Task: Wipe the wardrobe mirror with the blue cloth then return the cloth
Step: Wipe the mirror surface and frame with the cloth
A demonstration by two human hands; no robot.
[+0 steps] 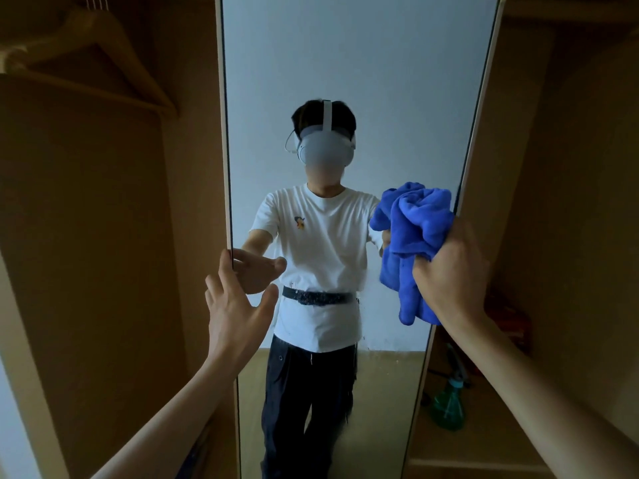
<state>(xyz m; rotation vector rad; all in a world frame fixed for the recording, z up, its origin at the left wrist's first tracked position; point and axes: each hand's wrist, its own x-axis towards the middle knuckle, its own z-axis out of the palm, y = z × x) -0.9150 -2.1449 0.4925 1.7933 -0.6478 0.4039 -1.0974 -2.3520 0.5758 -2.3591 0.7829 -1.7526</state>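
A tall wardrobe mirror (359, 70) fills the middle of the view, set in a light wooden frame. My right hand (449, 271) grips a bunched blue cloth (415, 236) against the glass near the mirror's right edge, at about mid height. My left hand (235, 305) is spread with straight fingers, and its fingertips rest on the mirror's left edge. The glass reflects a person in a white T-shirt and dark trousers, along with both hands and the cloth.
Open wooden wardrobe compartments flank the mirror. A wooden hanger (90, 53) hangs at the upper left. A green spray bottle (449, 402) stands on the shelf at the lower right, with a red object (508, 319) behind my right forearm.
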